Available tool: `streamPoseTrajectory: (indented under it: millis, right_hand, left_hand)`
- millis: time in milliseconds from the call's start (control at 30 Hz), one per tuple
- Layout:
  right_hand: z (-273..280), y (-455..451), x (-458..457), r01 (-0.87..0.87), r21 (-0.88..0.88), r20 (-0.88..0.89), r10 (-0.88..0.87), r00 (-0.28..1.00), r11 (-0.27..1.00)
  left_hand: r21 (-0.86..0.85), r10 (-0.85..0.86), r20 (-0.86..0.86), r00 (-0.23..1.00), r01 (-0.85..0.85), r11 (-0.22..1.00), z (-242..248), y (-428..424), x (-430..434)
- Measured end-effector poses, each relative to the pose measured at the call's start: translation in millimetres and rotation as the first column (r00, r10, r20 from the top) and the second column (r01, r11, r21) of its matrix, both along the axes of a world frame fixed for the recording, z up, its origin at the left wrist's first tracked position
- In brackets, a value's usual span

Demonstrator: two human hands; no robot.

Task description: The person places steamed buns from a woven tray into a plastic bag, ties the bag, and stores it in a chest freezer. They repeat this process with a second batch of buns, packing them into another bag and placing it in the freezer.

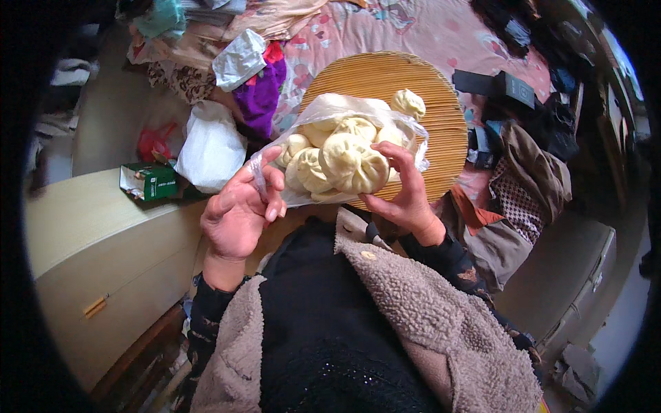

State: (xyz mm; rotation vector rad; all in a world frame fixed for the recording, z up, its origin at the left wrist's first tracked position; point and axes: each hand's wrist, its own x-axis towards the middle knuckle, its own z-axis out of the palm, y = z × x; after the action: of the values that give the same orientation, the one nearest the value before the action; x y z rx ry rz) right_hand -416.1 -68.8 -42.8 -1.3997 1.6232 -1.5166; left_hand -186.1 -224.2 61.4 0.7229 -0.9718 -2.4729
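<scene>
My right hand grips a large pleated steamed bun from its right side, thumb below and fingers above. Several more steamed buns lie in a clear plastic bag just behind it. The bag's left edge is hooked over the fingers of my left hand, which is palm up with the fingers curled. Bag and buns rest on a round slatted tray, seemingly of reed or bamboo. One small bun sits outside the bag on the tray's far right part.
The tray stands on a pink patterned bed cover. To the left are a white bag, a green box on a pale cabinet, and purple cloth. Folded clothes and a dark box lie right.
</scene>
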Motion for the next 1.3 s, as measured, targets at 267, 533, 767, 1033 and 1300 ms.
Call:
streamPoseTrajectory:
  millis: [267,533,767,1033,1300]
  right_hand:
    - [-5.3,8.5,-0.9,0.134,-0.172,0.027,-0.132,0.991,0.976]
    - [10.2,2.9,11.4,0.104,-0.116,0.445,-0.042,0.895,0.988]
    - [24.4,-13.6,21.1,-0.081,-0.166,0.486,0.153,0.861,0.983]
    - [28.3,-23.8,30.6,-0.183,-0.243,0.357,0.263,0.896,0.953]
    - [27.7,-24.5,34.5,-0.148,-0.31,0.322,0.25,0.913,0.939]
  left_hand:
    - [-0.006,0.013,0.069,0.998,-0.013,1.0,2.5,0.3,-0.9]
    - [-0.079,0.045,0.103,0.994,-0.037,0.996,3.6,4.8,-3.7]
    - [-0.087,0.051,0.145,0.988,-0.038,0.995,2.8,8.2,-10.1]
    - [-0.051,0.091,0.193,0.977,-0.082,0.995,9.7,13.5,-15.7]
    - [-0.105,0.141,0.19,0.972,-0.123,0.987,6.0,14.9,-12.6]
